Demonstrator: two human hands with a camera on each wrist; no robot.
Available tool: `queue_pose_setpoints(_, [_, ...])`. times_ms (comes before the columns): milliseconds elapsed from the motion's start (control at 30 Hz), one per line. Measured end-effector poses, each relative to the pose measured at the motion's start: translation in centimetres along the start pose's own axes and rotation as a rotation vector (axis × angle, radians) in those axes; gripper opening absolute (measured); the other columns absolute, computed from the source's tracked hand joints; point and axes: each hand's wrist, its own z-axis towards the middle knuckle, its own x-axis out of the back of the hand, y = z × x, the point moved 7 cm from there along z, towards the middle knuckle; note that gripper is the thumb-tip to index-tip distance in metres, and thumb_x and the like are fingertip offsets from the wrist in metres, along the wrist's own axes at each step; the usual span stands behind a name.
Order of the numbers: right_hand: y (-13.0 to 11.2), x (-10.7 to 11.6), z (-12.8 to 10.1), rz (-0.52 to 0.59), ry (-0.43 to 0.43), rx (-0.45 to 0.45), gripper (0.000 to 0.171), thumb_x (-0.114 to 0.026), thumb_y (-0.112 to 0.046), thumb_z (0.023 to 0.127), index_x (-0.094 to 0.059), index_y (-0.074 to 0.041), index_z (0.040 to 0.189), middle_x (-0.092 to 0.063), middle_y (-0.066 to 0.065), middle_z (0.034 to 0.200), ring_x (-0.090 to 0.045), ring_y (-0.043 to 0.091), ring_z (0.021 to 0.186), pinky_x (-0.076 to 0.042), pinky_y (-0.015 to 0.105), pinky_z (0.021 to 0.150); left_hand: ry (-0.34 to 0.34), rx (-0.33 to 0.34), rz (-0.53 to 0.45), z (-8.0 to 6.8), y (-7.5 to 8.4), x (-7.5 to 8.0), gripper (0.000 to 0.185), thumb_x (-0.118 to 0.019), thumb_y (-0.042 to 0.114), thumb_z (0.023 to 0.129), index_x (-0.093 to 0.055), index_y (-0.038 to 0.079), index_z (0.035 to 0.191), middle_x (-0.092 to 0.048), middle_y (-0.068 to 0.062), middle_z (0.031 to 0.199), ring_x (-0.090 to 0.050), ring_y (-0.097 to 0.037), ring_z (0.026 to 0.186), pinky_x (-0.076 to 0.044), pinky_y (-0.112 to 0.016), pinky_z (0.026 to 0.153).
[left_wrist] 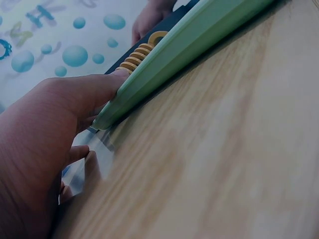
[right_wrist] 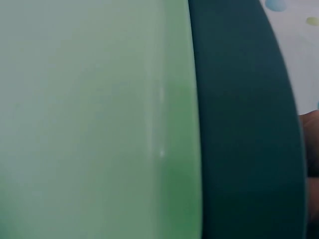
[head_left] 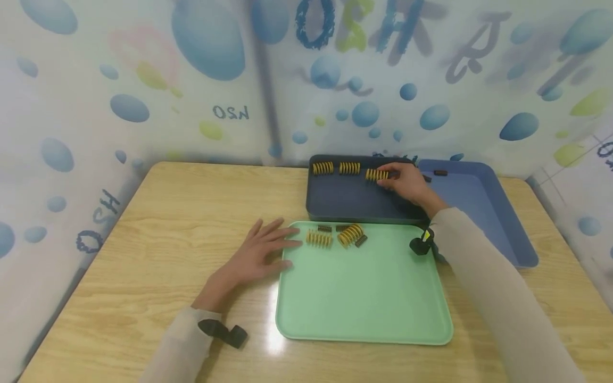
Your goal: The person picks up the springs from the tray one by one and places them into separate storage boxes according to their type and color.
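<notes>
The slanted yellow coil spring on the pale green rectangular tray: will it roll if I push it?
The slanted yellow coil spring would probably roll, being round and lying on its side. The small dark coil spring beside it might block it.

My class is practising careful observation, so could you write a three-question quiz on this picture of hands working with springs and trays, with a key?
1. Count: how many yellow springs lie on the green tray?
2. True or false: the left hand is at the left edge of the green tray.
3. Choose one. Over the dark tray, the fingers of the right hand are on:
A) the green tray's rim
B) a yellow spring
C) the wall

Key: 1. Two. 2. True. 3. B.
</notes>
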Motion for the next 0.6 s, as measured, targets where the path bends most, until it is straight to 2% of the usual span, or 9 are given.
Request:
queue_pose_setpoints(433, [1.5, -0.3, 1.2, 0.002, 0.042, -0.046, 0.045, -0.062, -0.022, 0.095, -0.051, -0.010, 0.137, -0.061, 0.018, 0.119, -0.060, 0.031, 0.101, -0.050, 0.047, 0.081, -0.009, 0.006, -0.009, 0.0, 0.0, 0.0, 0.044, -0.059, 0.041, 0.092, -0.059, 0.023, 0.132, -0.044, 0.001, 0.146, -0.021, -0.035, 0.141, -0.002, -0.064, 0.109])
queue_pose_setpoints(600, [1.5, -0.5, 1.5, 0.004, 0.057, -0.028, 0.045, -0.061, -0.022, 0.095, -0.051, -0.009, 0.137, -0.062, 0.018, 0.116, -0.060, 0.031, 0.099, -0.050, 0.046, 0.080, -0.012, 0.016, -0.012, 0.0, 0.0, 0.0, 0.044, -0.060, 0.041, 0.092, -0.059, 0.024, 0.132, -0.043, 0.002, 0.147, -0.021, -0.035, 0.141, -0.001, -0.063, 0.109])
